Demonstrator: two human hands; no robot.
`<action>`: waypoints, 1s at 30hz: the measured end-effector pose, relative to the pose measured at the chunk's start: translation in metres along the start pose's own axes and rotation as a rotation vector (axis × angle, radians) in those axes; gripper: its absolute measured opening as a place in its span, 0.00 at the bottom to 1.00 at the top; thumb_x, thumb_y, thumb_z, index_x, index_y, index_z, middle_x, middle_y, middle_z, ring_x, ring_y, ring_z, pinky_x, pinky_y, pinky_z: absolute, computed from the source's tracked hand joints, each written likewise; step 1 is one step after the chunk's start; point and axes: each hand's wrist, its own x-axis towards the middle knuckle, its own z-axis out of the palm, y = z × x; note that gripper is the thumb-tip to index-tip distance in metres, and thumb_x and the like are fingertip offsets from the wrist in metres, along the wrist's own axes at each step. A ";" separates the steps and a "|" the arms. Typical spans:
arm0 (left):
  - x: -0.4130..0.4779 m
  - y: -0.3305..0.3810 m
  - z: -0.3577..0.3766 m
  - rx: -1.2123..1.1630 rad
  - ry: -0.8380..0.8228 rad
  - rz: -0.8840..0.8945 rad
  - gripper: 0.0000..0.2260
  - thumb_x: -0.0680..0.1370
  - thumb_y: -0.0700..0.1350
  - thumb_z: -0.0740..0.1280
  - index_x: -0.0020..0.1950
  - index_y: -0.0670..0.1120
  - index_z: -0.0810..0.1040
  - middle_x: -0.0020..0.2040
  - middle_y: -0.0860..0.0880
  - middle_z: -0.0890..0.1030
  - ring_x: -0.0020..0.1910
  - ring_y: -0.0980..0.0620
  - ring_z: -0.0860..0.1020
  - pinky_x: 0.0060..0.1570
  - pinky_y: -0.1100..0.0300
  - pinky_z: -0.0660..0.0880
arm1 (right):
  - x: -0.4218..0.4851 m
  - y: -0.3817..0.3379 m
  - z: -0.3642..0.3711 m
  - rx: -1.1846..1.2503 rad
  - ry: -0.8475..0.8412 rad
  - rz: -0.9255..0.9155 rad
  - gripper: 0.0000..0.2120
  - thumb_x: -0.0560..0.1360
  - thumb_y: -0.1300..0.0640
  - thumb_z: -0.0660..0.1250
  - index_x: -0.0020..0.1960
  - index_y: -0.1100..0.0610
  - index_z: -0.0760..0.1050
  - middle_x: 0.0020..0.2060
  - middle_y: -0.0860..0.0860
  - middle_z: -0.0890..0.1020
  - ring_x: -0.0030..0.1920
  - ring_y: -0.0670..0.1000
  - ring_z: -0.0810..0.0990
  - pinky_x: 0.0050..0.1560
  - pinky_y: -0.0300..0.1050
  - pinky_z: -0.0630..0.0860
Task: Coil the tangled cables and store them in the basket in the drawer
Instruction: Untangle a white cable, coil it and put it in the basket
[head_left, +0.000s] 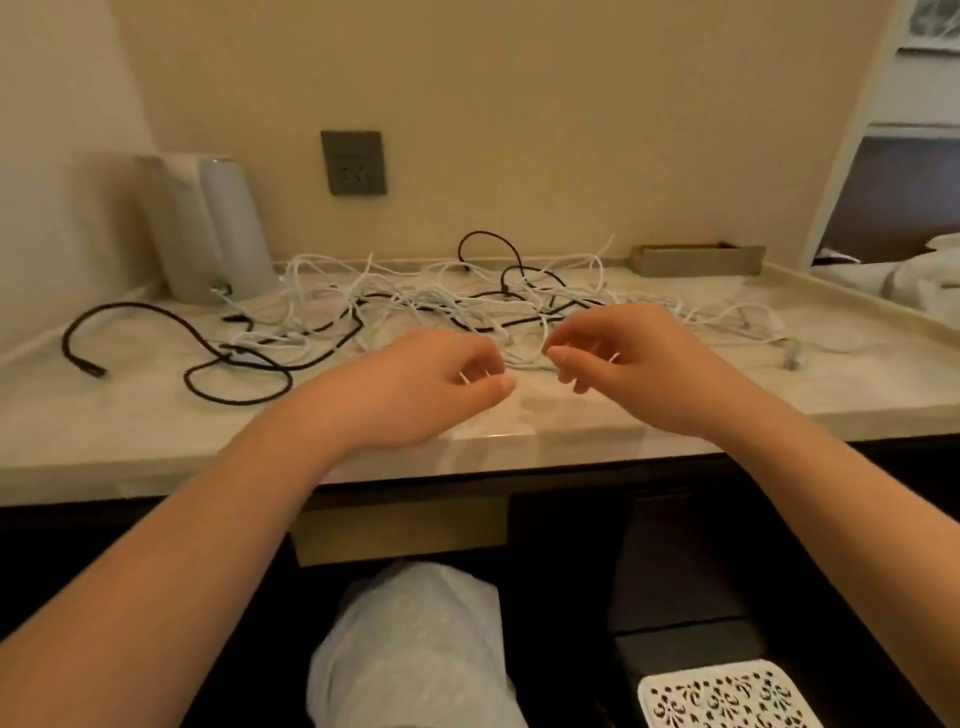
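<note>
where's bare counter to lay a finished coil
Bare: the front right of the counter, past the white cables; also the front left strip, nearer than the black cable. Crowded: the middle, from kettle to grey box.

No text, label, brand or number can be read anywhere in view. The wall socket (353, 162), the box (696, 260) and the cables (415, 304) are too blurred or too small to show any marking.
</note>
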 end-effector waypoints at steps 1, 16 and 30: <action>-0.001 -0.008 -0.011 0.012 0.019 -0.013 0.13 0.78 0.56 0.59 0.58 0.52 0.76 0.53 0.56 0.78 0.52 0.57 0.77 0.57 0.54 0.74 | 0.014 -0.007 0.002 -0.007 -0.004 -0.020 0.07 0.78 0.53 0.63 0.50 0.53 0.80 0.38 0.45 0.82 0.38 0.44 0.81 0.47 0.48 0.79; 0.066 -0.107 -0.026 0.103 0.387 -0.189 0.21 0.80 0.46 0.62 0.72 0.43 0.65 0.70 0.46 0.70 0.69 0.48 0.67 0.67 0.55 0.63 | 0.169 -0.026 0.082 -0.098 0.110 0.005 0.14 0.79 0.57 0.59 0.63 0.56 0.73 0.61 0.53 0.76 0.59 0.54 0.75 0.58 0.46 0.70; 0.126 -0.180 -0.018 0.006 0.372 -0.345 0.23 0.70 0.55 0.74 0.60 0.49 0.73 0.57 0.51 0.77 0.55 0.50 0.76 0.55 0.51 0.74 | 0.242 0.006 0.114 -0.150 0.187 0.039 0.21 0.81 0.52 0.56 0.30 0.55 0.62 0.26 0.50 0.67 0.32 0.54 0.68 0.34 0.46 0.60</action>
